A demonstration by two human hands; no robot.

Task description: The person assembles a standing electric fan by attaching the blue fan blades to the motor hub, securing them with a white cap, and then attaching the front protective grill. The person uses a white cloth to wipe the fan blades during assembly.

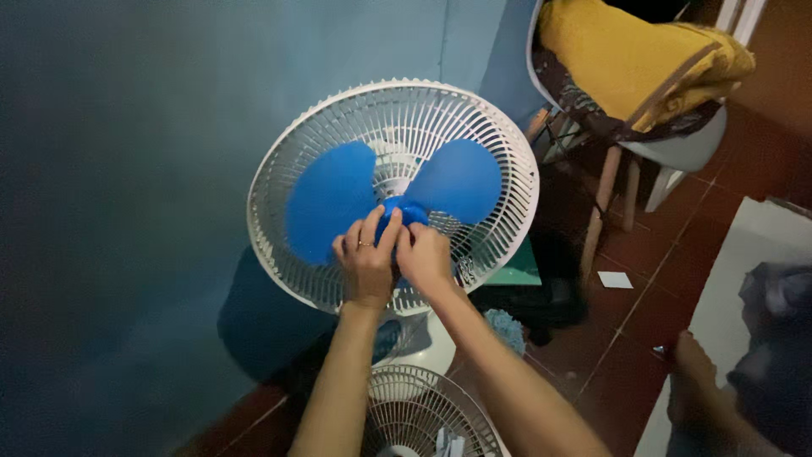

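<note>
Blue wall left; centre frame, white wire rear fan guard (507,182) carries blue plastic three-blade fan blade (331,199). Left hand (365,264) and right hand (423,258) both pinch blue hub cap (397,213). Risk: fingers slip, blade flexes or cracks.

Fan (393,195) is standing upright near the blue wall, front side facing the camera, front guard off. White rear grille (507,169) is showing round and ribbed behind the blades. Blue blade (330,199) is sitting on the shaft, two lobes spreading up-left and up-right, the lower one hiding behind the hands. Blue hub (397,211) is sitting at center, pinched between the fingers. Second white grille (423,406) is lying flat on the floor below the fan.
</note>
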